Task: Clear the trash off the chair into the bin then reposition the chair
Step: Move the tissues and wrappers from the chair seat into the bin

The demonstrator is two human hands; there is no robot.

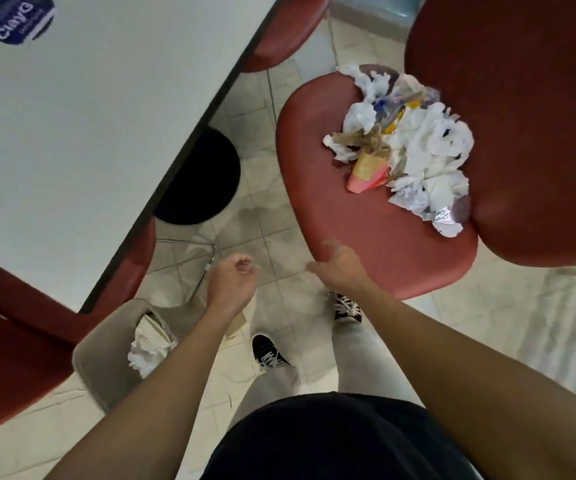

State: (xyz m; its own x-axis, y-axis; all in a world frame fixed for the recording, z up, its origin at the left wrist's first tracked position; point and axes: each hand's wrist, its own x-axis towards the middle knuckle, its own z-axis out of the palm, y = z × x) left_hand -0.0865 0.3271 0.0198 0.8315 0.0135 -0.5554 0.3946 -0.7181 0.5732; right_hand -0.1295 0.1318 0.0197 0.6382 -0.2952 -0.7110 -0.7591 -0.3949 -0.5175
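A red chair (366, 216) stands to the right with a heap of trash (408, 143) on the back of its seat: crumpled white tissues, plastic wrappers and a pink-and-yellow paper cone. My right hand (338, 265) grips the seat's front edge, thumb on top and fingers under the rim. My left hand (234, 277) hovers over the floor left of it, fingers loosely curled, holding nothing. A beige bin (106, 344) sits low on the left beside the table, with crumpled white paper inside.
A white table (89, 116) with a dark edge fills the upper left. Other red chairs (20, 358) are tucked under it at lower left and top centre. A black round table base (203, 178) is on the tiled floor. My feet (269, 351) stand between bin and chair.
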